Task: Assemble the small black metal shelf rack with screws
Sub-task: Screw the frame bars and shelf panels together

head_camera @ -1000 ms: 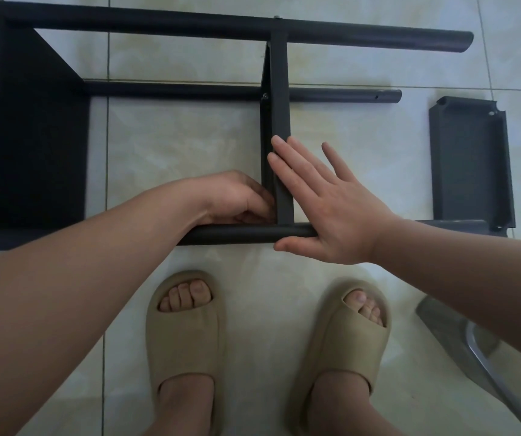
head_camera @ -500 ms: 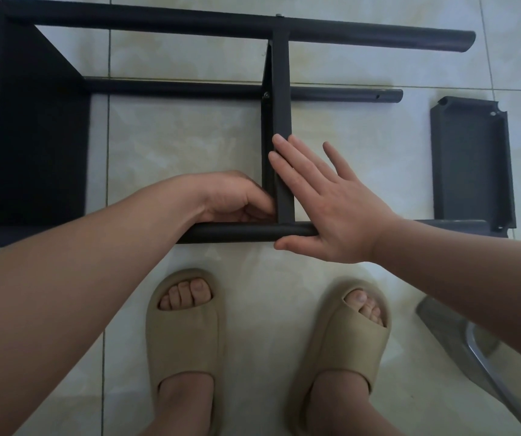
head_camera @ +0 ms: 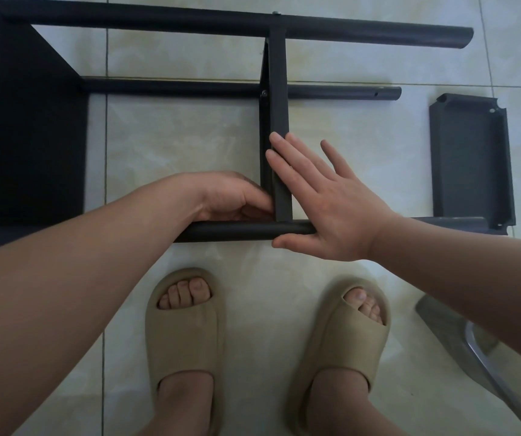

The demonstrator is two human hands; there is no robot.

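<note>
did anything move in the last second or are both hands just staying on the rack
Nothing visibly changed. The left hand stays curled at the joint where the middle shelf meets the near tube; whether it holds anything is hidden. The right hand stays flat against that shelf and tube. The loose panel has not moved.
</note>
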